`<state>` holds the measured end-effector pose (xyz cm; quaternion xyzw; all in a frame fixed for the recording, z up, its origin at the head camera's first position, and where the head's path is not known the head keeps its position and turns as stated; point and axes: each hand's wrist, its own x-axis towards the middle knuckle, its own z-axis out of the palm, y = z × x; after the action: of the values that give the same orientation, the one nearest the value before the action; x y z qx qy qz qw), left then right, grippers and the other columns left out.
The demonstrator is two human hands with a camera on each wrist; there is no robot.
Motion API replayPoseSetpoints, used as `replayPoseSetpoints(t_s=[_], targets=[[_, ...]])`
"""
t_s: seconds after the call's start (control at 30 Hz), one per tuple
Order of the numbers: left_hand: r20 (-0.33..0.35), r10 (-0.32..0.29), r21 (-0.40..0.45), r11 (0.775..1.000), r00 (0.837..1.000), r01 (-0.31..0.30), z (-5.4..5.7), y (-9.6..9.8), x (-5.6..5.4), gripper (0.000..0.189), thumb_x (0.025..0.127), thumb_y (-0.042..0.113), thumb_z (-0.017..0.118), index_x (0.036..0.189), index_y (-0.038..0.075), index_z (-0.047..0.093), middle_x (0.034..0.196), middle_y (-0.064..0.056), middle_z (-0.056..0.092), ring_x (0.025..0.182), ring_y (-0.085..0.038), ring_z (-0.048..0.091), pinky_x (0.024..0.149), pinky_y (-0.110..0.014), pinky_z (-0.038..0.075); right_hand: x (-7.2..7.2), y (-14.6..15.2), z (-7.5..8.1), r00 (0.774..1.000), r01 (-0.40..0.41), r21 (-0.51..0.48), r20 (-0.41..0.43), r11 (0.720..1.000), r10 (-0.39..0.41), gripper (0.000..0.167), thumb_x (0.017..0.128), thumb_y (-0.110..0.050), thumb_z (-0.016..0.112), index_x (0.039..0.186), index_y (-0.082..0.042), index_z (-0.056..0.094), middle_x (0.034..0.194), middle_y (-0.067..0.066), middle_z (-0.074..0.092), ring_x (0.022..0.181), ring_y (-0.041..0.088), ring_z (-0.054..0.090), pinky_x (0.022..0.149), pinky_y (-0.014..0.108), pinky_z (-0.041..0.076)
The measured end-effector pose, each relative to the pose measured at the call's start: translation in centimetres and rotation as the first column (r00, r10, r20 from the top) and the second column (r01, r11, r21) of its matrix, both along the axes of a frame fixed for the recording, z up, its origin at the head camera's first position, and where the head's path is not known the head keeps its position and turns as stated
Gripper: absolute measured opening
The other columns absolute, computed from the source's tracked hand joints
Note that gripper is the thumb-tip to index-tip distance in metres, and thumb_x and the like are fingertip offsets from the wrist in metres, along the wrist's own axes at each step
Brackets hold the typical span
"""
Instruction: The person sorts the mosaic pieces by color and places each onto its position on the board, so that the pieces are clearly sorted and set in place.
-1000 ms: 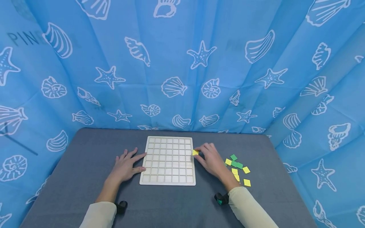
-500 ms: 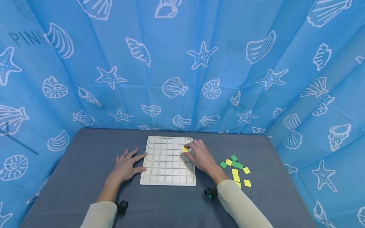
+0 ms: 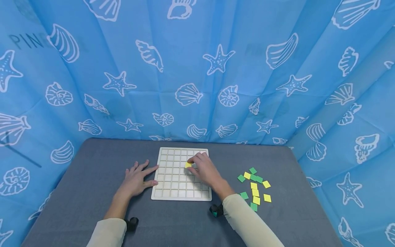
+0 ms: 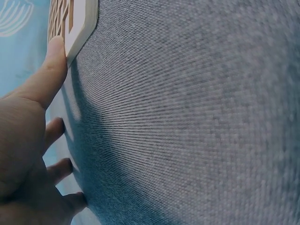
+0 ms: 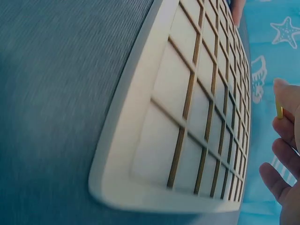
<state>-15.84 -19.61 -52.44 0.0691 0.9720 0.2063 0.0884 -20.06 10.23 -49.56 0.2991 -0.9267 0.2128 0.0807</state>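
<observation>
Board, pale and split into square cells by thin lines, is lying flat on the grey table, just beside my left hand and underneath my right hand. With my right thumb and fingertips I am pinching a yellow tile, holding it over the cells just left of that hand; which cell it is facing, I cannot tell. My left hand is gripping nothing: its fingers are lying spread, thumb and forefinger touching the board's left edge, the other fingertips resting on the table.

For good work I am favouring a light pinch at the tile's edges, so that my fingertips are not hiding the cells. My left thumb and forefinger are, I judge, steadying the board against sliding; pressing harder could be nudging it. Something so thin is probably slipping easily, so holding it level with the board should be safer than tilting it. To the right of my right hand, beyond the forearm, loose yellow tiles and green tiles are lying on the table, where a careless sleeve could be catching them.
</observation>
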Motion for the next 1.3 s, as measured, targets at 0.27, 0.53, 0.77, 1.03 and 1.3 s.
replayPoseSetpoints(t_s=[0.27,0.53,0.77,1.03,1.3], targets=[[0.004,0.001,0.008,1.0,1.0,-0.001,0.0,0.0,0.1,0.07,0.091,0.048,0.071,0.154,0.029,0.048,0.167,-0.02,0.031,0.152,-0.059,0.015,0.112,-0.083,0.013,-0.1,-1.7,-0.6,1.0,0.002,-0.001,0.028,1.0,-0.002,0.022,0.097,-0.031,0.072,0.113,-0.016,0.07,0.106,-0.001,0.065,0.098,0.017,0.055,0.087,0.035,0.049],[0.003,0.004,0.009,1.0,1.0,-0.004,0.0,0.0,0.1,0.07,0.09,0.049,0.072,0.153,0.029,0.05,0.166,-0.021,0.032,0.151,-0.06,0.016,0.112,-0.083,0.014,-0.3,-3.5,-1.0,0.987,0.023,-0.015,0.16,1.0,-0.021,0.025,0.098,-0.03,0.07,0.117,-0.015,0.071,0.11,0.001,0.066,0.099,0.016,0.056,0.086,0.032,0.051],[-0.014,0.004,0.012,1.0,1.0,-0.004,0.4,-0.4,0.7,0.069,0.089,0.048,0.073,0.151,0.028,0.052,0.165,-0.021,0.034,0.15,-0.061,0.018,0.111,-0.084,0.015,-0.2,-5.5,-1.6,0.979,0.018,-0.03,0.202,0.999,-0.011,0.025,0.098,-0.031,0.069,0.118,-0.015,0.071,0.111,0.0,0.067,0.1,0.015,0.057,0.086,0.03,0.052],[-0.024,0.003,0.02,1.0,1.0,-0.003,0.3,-0.3,0.5,0.069,0.09,0.048,0.073,0.151,0.027,0.052,0.164,-0.022,0.034,0.15,-0.061,0.018,0.112,-0.083,0.016,-0.4,-6.9,-2.0,0.981,0.023,0.016,0.19,1.0,-0.026,0.027,0.097,-0.034,0.071,0.118,-0.016,0.072,0.111,-0.001,0.068,0.105,0.015,0.059,0.092,0.03,0.053],[-0.025,-0.001,0.032,0.999,1.0,0.001,0.4,-0.1,0.2,0.069,0.088,0.049,0.074,0.15,0.028,0.053,0.164,-0.022,0.036,0.15,-0.061,0.019,0.111,-0.084,0.017,-0.5,-8.2,-1.8,0.989,0.021,0.072,0.142,0.997,-0.031,0.028,0.096,-0.038,0.071,0.116,-0.019,0.073,0.108,-0.003,0.068,0.1,0.013,0.059,0.088,0.028,0.053]])
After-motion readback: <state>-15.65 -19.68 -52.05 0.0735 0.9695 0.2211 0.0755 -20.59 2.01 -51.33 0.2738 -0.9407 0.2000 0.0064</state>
